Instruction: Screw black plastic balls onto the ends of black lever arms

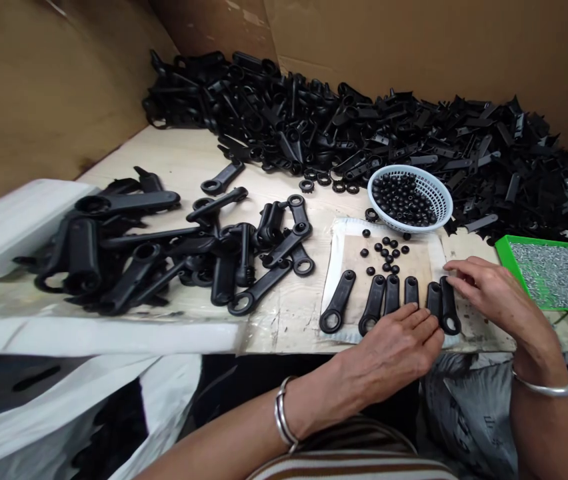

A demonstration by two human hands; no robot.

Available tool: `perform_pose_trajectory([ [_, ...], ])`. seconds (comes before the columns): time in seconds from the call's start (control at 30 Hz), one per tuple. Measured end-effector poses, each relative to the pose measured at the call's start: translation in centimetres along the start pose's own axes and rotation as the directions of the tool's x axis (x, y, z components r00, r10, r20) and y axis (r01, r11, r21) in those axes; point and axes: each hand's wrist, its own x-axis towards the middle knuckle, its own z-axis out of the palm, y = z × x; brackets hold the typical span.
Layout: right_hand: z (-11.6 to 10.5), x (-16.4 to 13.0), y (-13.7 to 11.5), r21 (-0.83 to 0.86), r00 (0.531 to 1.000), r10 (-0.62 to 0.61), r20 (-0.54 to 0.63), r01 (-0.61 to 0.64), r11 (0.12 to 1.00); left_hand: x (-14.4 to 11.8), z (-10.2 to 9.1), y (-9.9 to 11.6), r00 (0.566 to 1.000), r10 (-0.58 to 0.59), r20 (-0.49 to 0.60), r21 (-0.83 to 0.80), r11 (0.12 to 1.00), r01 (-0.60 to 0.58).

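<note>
Several black plastic handles [374,301] lie side by side in a row on a pale mat [334,257] at the table's front edge. My left hand [394,350] rests flat, palm down, over the near ends of the middle handles. My right hand [489,290] touches the far end of the rightmost handle [448,307] with its fingertips. Several small black round caps [387,257] lie loose on the mat just beyond the row. Neither hand grips anything.
A white basket [411,199] of black caps stands behind the mat. A green tray [554,273] of small metal screws sits at right. A loose heap of handles [164,253] lies at left, a big pile [364,127] against the cardboard wall. White bags hang below.
</note>
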Motion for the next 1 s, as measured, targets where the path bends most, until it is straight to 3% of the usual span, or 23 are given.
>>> perform_pose_trajectory([
  [0.13, -0.2, 2.6, -2.2, -0.001, 0.999, -0.031, -0.043, 0.031, 1.000, -0.4, -0.1, -0.1, 1.000, 0.019, -0.021, 0.018, 1.000, -0.019],
  [0.33, 1.9, 6.6, -5.1, -0.135, 0.988, -0.145, 0.049, 0.150, 0.979, -1.1, -0.7, -0.6, 0.999, 0.008, -0.040, 0.025, 1.000, -0.007],
  [0.47, 1.0, 6.3, -3.4, -0.075, 0.991, -0.130, 0.023, 0.131, 0.988, -1.7, -1.0, -1.0, 0.999, 0.004, -0.043, 0.015, 1.000, -0.003],
  [0.57, -0.6, 3.9, -0.7, 0.249, 0.986, 0.032, -0.166, 0.010, 0.968, -1.8, -1.0, -1.1, 0.997, 0.021, -0.069, 0.017, 1.000, -0.020],
  [0.7, -0.7, -0.4, 1.7, 0.672, 0.957, 0.271, -0.106, -0.132, 0.729, -1.0, -0.6, -0.6, 0.995, 0.056, -0.081, 0.021, 0.998, -0.055],
  [0.8, 0.6, -2.3, 1.5, 0.894, 0.916, 0.401, -0.010, -0.172, 0.414, 0.2, 0.2, 0.0, 0.996, 0.081, -0.047, 0.040, 0.996, -0.079],
  [0.9, 1.7, -2.8, 0.9, 0.971, 0.885, 0.455, 0.101, -0.186, 0.147, 0.9, 1.3, 0.5, 0.998, 0.059, -0.013, 0.092, 0.994, -0.057],
  [1.0, 2.1, -2.8, 0.7, 0.978, 0.864, 0.469, 0.182, -0.207, 0.000, 0.6, 2.3, 0.7, 1.000, 0.001, -0.008, 0.169, 0.986, 0.000],
])
